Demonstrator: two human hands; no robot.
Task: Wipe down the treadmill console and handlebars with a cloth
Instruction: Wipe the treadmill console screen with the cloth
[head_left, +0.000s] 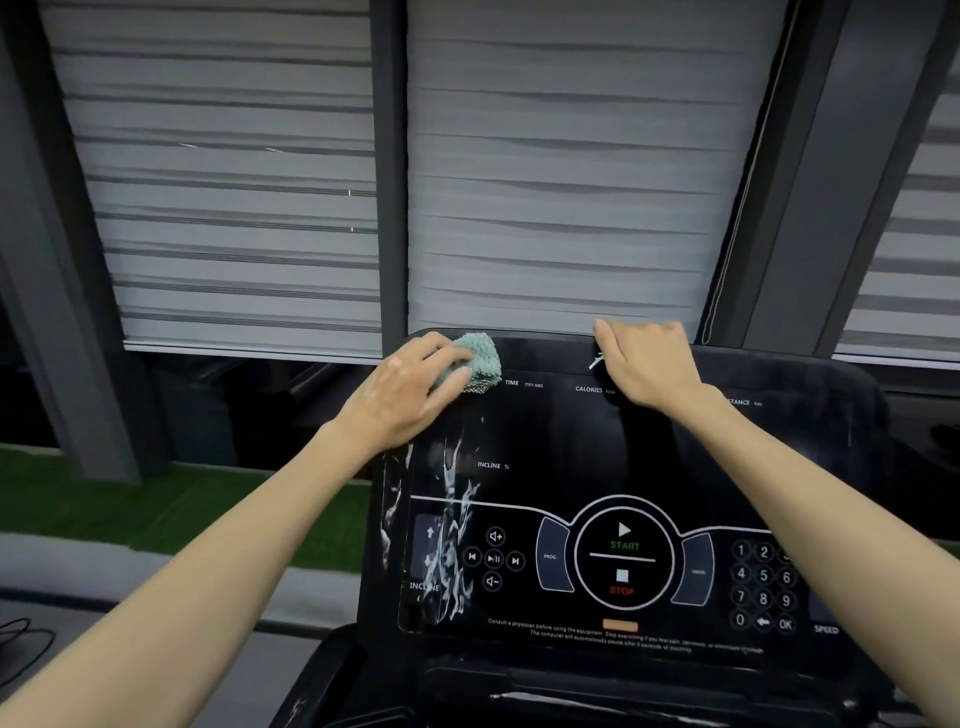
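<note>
Grey window blinds (234, 208) hang behind the black treadmill console (571, 452), and a strip of green turf (104, 499) lies on the floor at the left. The left hand (410, 389) presses a teal cloth (480, 353) on the upper left corner of the console, its grip clamped around the cloth. The right hand (644, 364) rests on the top edge of the console, its grip curled over this edge. White wet streaks (452, 493) run down the left part of the panel, beside the round START button (623, 538).
</note>
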